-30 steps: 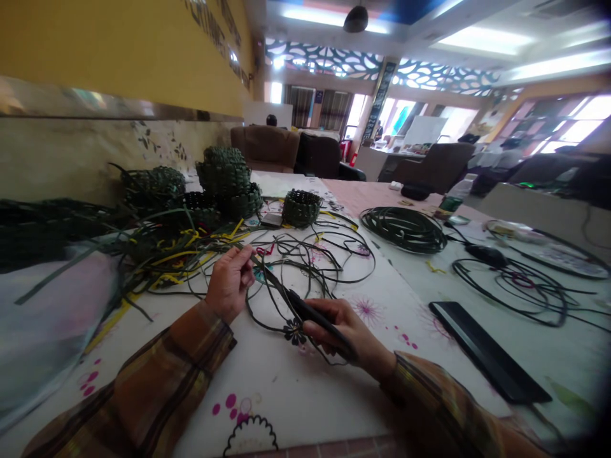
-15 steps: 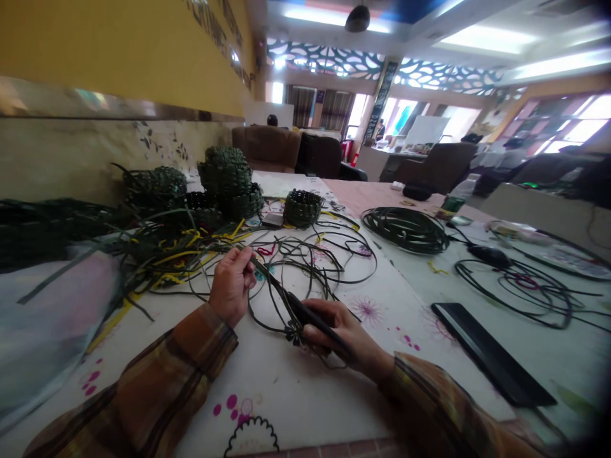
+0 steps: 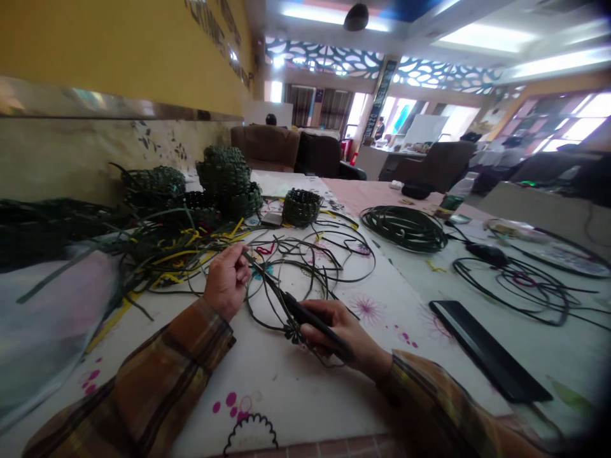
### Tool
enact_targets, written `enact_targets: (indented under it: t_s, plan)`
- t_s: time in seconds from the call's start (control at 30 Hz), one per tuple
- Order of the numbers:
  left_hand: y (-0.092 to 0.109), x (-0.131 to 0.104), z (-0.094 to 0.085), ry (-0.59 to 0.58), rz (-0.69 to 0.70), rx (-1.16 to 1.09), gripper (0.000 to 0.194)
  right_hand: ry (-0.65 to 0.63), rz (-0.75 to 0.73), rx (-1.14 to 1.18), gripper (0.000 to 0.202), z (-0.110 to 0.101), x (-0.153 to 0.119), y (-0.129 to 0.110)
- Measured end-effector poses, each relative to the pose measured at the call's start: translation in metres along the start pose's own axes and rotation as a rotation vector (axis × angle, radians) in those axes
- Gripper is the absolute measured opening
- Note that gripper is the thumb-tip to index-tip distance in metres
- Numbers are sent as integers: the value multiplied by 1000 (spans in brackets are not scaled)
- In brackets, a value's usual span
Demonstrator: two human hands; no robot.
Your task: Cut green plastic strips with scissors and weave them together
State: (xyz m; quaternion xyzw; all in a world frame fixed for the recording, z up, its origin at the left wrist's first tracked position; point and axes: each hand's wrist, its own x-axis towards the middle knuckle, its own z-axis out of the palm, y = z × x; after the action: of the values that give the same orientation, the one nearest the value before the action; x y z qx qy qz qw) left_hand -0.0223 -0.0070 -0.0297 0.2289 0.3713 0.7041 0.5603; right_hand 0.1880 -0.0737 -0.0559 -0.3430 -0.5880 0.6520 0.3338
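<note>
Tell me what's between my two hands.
In the head view, a dark green strip runs from your left hand toward the black tool in your right hand, with looped strips on the patterned tablecloth around it.

long black slab (image 3: pixel 489 351), right | brown armchair (image 3: pixel 265 149) beside black armchair (image 3: pixel 321 156) | dark lamp (image 3: pixel 356 18) overhead | probably a bottle (image 3: pixel 452 200), blurred

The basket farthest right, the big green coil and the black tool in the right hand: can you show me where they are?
Basket (image 3: pixel 300 213), head view: on its woven front side.
Green coil (image 3: pixel 403 240), head view: on its nearer strands.
Black tool (image 3: pixel 317 320), head view: on its handle.
</note>
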Motion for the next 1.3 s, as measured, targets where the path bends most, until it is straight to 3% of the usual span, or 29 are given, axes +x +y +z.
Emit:
enact_targets:
  t_s: [0.2,0.6,0.87,1.07,1.3]
  plan:
    - [-11,-6,1,-25,47,55,18,14,23,97,52,8,2,-1]
    - [-11,-10,2,11,58,42,18,18,-27,91,43,5,1,8]
    - [4,-3,5,87,-152,-171,24,37,18,27,44,4,0,5]
    - [-3,-8,6,79,-56,-61,26,28,40,82,52,6,4,0]
    - [-5,-11,6,38,-6,-17,31,11,25,130,46,3,5,7]
